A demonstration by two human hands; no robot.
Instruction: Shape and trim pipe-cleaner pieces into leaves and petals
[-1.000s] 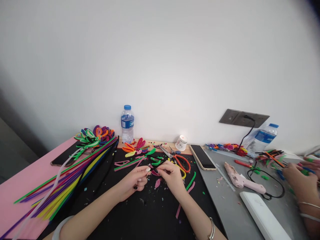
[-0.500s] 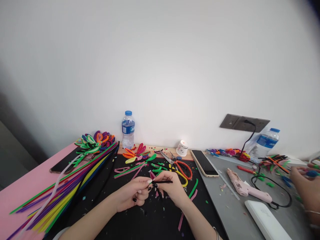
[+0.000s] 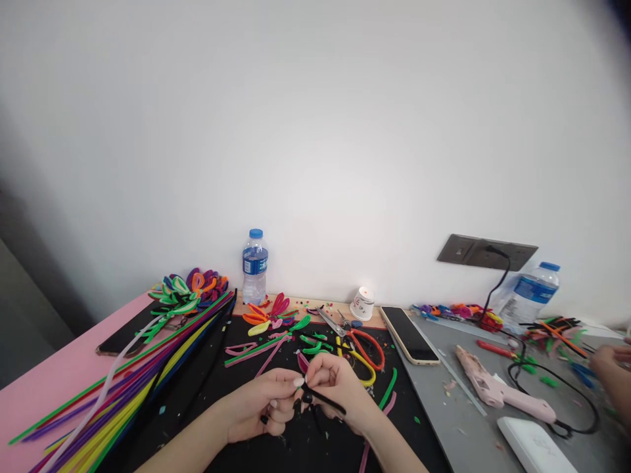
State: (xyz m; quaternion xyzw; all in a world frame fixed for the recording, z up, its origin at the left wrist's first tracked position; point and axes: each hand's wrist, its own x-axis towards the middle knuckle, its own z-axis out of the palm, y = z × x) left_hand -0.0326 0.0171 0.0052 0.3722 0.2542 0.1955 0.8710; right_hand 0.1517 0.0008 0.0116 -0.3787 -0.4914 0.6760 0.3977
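Note:
Both hands meet over the black mat (image 3: pixel 296 453) and pinch one black pipe cleaner (image 3: pixel 329 401). My left hand (image 3: pixel 269 404) holds it between thumb and forefinger, the other fingers curled. My right hand (image 3: pixel 335 387) grips it close beside, fingertips nearly touching the left ones. One end of the stem slants down across the right palm. What lies between the fingertips is partly hidden. Just beyond the hands are pink and green pipe cleaner pieces (image 3: pixel 259 350), orange-handled scissors (image 3: pixel 367 348) and yellow-handled scissors (image 3: pixel 362 371).
Long coloured pipe cleaners (image 3: pixel 133 394) lie at left by looped bundles (image 3: pixel 182 295) and a dark phone (image 3: pixel 123 332). A water bottle (image 3: pixel 255 269), paper cup (image 3: pixel 362 303) and phone (image 3: pixel 409 335) stand or lie behind. At right are a glue gun (image 3: pixel 500 391), its cord, and another person's hand (image 3: pixel 611 364).
The black pipe cleaner's free end has swung from level to slanting down right. My hands stay together. The view has tilted up slightly, and the other person's hand has shifted toward the right edge.

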